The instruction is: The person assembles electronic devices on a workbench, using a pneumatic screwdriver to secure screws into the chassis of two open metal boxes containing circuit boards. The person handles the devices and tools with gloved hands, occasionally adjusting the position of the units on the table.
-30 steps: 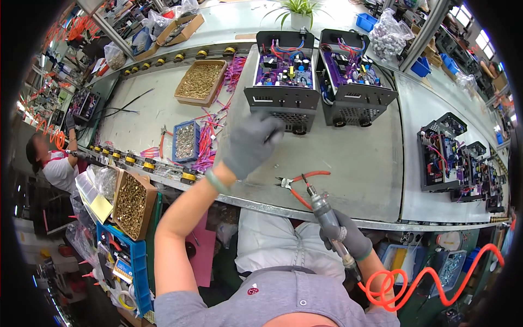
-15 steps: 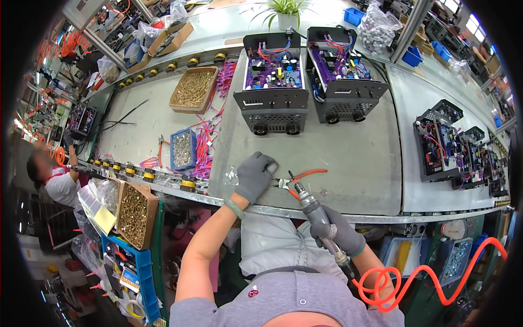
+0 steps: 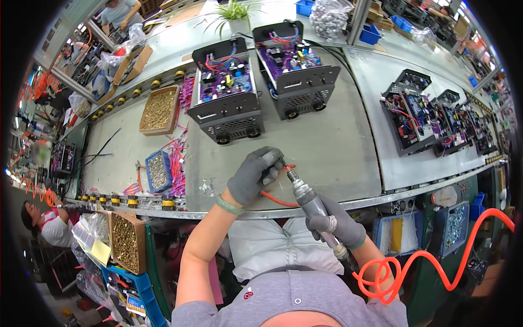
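Note:
My right hand (image 3: 343, 226), in a grey glove, is wrapped round an air screwdriver (image 3: 311, 203) that points up and left. At its bit, the fingertips of my gloved left hand (image 3: 251, 177) are pinched together; whatever they hold is too small to make out. Red-handled pliers (image 3: 277, 200) lie on the grey mat (image 3: 332, 158) under and beside my left hand, their jaws hidden. Beyond my hands stand two black metal housings: the left housing (image 3: 226, 111) and the right housing (image 3: 305, 90), both with purple circuit boards, coloured wires and open tops.
A cardboard box of brass-coloured parts (image 3: 159, 110) and a blue bin of silvery parts (image 3: 158, 171) stand to the left, beside purple-red wires (image 3: 176, 158). More housings (image 3: 411, 117) line the right. A coiled orange hose (image 3: 419, 256) hangs at lower right. A co-worker (image 3: 52, 226) is at far left.
The view has shifted, so the bench things appear further left. My left hand and the screwdriver's bit have come together, and my left hand now covers part of the pliers.

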The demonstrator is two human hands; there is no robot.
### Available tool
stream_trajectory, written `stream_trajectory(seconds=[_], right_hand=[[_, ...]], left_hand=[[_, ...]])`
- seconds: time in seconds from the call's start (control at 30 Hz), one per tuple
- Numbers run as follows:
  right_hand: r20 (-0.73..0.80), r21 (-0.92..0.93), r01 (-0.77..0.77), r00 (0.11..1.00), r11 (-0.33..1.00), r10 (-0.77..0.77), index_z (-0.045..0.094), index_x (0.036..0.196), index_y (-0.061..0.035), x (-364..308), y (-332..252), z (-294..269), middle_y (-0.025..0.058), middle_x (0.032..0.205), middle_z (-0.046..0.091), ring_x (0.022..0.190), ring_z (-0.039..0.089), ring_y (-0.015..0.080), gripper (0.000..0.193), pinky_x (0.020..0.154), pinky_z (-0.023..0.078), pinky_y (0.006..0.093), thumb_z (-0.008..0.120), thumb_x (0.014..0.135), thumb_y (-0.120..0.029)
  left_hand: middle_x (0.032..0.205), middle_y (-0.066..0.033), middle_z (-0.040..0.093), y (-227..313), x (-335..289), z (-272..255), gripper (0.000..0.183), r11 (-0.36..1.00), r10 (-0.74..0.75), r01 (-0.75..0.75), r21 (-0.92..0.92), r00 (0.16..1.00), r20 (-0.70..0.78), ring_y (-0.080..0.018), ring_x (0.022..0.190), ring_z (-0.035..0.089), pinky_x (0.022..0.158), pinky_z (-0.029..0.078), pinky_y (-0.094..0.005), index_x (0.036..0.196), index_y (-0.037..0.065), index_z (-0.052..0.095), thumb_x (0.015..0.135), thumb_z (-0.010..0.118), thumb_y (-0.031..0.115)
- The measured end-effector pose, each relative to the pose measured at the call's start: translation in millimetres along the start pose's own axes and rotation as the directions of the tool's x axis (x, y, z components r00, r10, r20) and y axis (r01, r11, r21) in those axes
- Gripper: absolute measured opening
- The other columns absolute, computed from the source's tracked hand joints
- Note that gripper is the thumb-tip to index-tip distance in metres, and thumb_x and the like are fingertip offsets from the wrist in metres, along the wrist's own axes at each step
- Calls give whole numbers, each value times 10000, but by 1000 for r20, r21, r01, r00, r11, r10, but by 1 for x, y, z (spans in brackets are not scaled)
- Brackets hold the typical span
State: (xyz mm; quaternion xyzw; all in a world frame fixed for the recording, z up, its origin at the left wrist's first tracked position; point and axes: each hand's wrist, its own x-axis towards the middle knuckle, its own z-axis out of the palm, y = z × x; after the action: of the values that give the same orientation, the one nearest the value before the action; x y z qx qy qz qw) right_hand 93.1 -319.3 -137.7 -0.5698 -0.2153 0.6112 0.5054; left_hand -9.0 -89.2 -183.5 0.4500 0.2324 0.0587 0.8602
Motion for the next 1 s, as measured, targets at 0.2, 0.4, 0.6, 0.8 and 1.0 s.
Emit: stream_trajectory(seconds=[0.2, 0.4, 0.6, 0.8, 1.0], right_hand=[[-110, -558, 207, 941, 804, -319, 511, 1105, -12, -6, 4, -14, 78, 755, 566, 560, 584, 134, 537, 470, 470, 259, 694, 735, -355], [231, 515, -86, 972, 853, -42, 470, 1253, -29, -1, 28, -32, 62, 758, 567, 541, 572, 133, 665, 424, 455, 245, 673, 799, -471], [-43, 168, 164, 986, 972, -159, 462, 1225, -52, 31, -13, -29, 45, 780, 575, 564, 570, 111, 569, 484, 469, 248, 641, 848, -439], [-33, 116, 221, 975, 968, -219, 476, 1179, -51, 63, -44, -41, 40, 761, 575, 560, 564, 107, 552, 490, 472, 236, 640, 857, -468], [-36, 77, 185, 982, 980, -183, 492, 1153, -53, 75, -58, -39, 38, 749, 579, 546, 566, 110, 550, 484, 472, 237, 634, 855, -494]], left_hand=[[787, -35, 607, 10, 11, 23, 218, 981, 11, -9, 193, 1000, -10, -38, 499, 454, 408, 324, -167, 1011, 24, 576, 971, 529, 233], [728, -7, 569, -9, 22, 38, 235, 977, 199, -192, 92, 977, -73, -33, 450, 383, 385, 277, -179, 977, 46, 576, 971, 522, 274], [824, -44, 581, -16, 47, 24, 236, 998, 57, -55, 18, 994, -95, -45, 562, 461, 447, 335, -188, 942, 61, 553, 999, 476, 276], [737, -13, 566, -11, 138, 21, 164, 909, 227, -349, -229, 873, -431, -85, 528, 475, 450, 379, -221, 930, 61, 552, 986, 461, 186], [678, 18, 543, 12, 141, 51, 219, 801, 451, -597, -42, 648, -614, -59, 486, 433, 407, 340, -207, 1096, 33, 593, 944, 446, 86]])
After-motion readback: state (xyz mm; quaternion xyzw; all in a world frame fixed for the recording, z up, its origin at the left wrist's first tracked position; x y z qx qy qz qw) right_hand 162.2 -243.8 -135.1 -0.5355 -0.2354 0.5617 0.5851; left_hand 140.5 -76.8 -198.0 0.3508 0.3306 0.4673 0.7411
